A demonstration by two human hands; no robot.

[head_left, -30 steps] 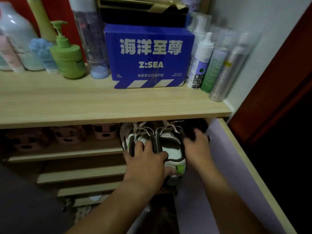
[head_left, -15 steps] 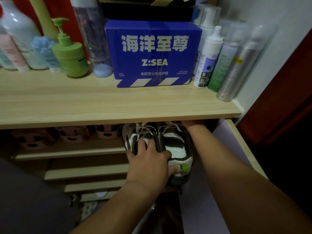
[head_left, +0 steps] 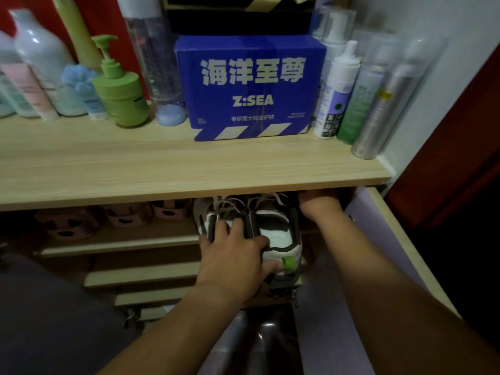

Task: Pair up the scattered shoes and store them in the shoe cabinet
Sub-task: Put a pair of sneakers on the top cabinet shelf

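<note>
A pair of white and dark sneakers with pale laces and a green heel tab sits side by side on the upper shelf of the shoe cabinet, heels toward me. My left hand grips their heels, fingers over the collars and thumb by the green tab. My right hand reaches deep into the shelf just right of the pair; its fingers are hidden under the cabinet top.
The wooden cabinet top holds a blue box, a green pump bottle and several spray cans. Pink slippers sit left on the same shelf. Lower shelves step down below. The open door stands at the right.
My right hand has moved from the right sneaker's side further back under the cabinet top. The left hand keeps its grip on the heels. The camera has moved closer.
</note>
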